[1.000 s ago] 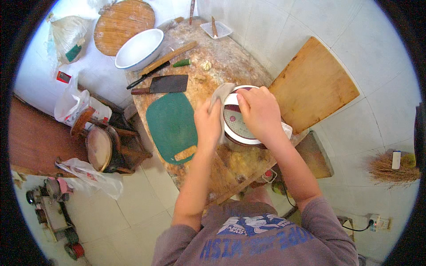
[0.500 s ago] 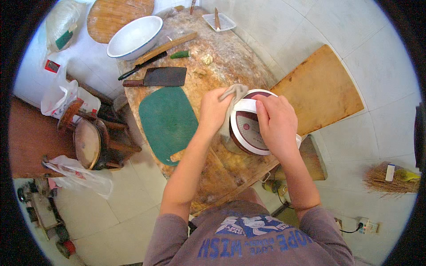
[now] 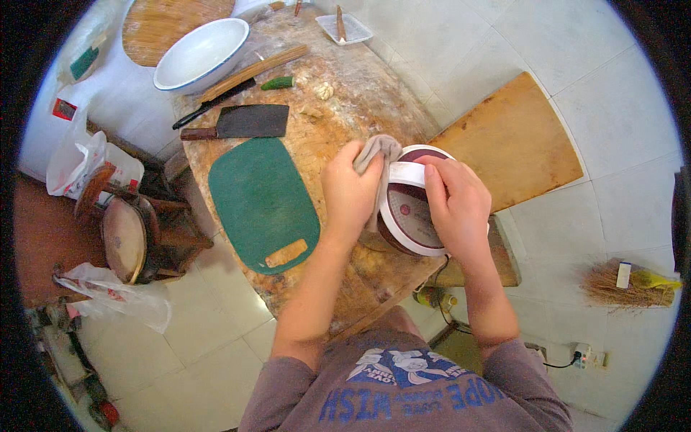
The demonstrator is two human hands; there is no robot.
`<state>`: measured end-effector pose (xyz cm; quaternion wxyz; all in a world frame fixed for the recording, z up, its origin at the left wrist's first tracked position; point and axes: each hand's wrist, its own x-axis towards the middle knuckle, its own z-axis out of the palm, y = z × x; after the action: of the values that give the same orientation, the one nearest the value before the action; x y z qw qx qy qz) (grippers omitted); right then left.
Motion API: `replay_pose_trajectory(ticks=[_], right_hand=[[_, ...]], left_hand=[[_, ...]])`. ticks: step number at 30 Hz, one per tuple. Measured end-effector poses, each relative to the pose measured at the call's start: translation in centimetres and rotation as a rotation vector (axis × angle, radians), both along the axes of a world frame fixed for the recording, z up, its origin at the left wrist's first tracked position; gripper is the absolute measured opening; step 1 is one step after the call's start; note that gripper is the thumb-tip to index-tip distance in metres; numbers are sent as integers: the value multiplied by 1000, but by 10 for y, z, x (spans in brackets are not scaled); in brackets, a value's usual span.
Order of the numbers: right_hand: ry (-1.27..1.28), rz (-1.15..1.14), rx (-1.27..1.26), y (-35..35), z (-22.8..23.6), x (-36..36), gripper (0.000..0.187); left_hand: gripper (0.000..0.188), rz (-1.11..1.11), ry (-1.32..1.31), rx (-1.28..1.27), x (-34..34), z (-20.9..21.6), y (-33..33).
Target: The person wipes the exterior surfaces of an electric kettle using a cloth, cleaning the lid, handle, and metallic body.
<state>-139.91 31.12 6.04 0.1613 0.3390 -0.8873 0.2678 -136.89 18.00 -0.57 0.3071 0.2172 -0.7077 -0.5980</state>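
My right hand (image 3: 458, 205) is closed around the white handle of a round maroon-and-white appliance (image 3: 405, 210), which looks like an electric cooker, tilted over the table's right side. A grey cloth (image 3: 381, 150) is bunched in my left hand (image 3: 348, 191) and touches the left side of the appliance. Left of my left forearm lies a green cutting board (image 3: 263, 198) with a slot at its near end. Just past the board, a cleaver (image 3: 253, 121) rests with its wooden handle pointing left. The appliance's far underside is hidden.
A white enamel basin (image 3: 201, 54), a wooden stick (image 3: 252, 72), a green cucumber piece (image 3: 278, 83) and a small white tray (image 3: 353, 30) occupy the far end of the worn wooden table (image 3: 345, 277). At right, a wooden board (image 3: 515, 140) leans by the tiled wall. A chair (image 3: 129, 234) stands left.
The tabletop things have shifted left in the picture while my hands stay near its middle. The cutting board's slot, mostly behind my left arm before, now shows. The cloth sits more bunched in my left hand.
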Motion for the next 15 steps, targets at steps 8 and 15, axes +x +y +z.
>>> replay_pose_trajectory(ticks=[8,15], right_hand=[[0,-92,-5,-3,-5,3,14],[-44,-52,-12,-5,0,2,13]], left_hand=[[21,-14,-75,-84,53,6,26],[15,1,-66,-22,39,11,22]])
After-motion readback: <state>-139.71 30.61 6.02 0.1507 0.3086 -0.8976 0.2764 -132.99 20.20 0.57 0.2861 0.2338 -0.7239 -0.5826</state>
